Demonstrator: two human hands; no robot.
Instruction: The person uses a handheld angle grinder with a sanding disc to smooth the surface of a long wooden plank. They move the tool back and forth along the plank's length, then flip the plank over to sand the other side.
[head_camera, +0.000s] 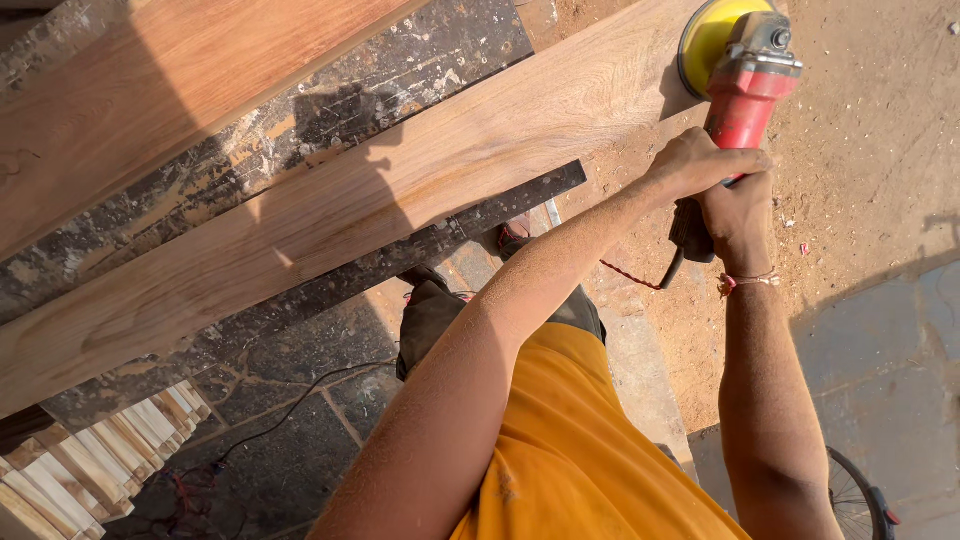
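Observation:
Both hands grip a red angle grinder (745, 95) with a yellow sanding disc (712, 35) at the top right. My left hand (695, 160) wraps over the red body. My right hand (738, 215) holds the dark rear handle just below it. The disc rests on the end of a long pale wooden plank (330, 210) that runs diagonally across the view. A second, redder plank (150, 100) lies above it at the upper left. Sawdust covers both forearms.
The planks rest on a dark, stained workbench (330, 120). A stack of short wooden slats (90, 460) sits at the lower left, with a black cable (290, 410) on the stone floor. Sandy ground lies to the right, and a wheel (850, 500) shows at the bottom right.

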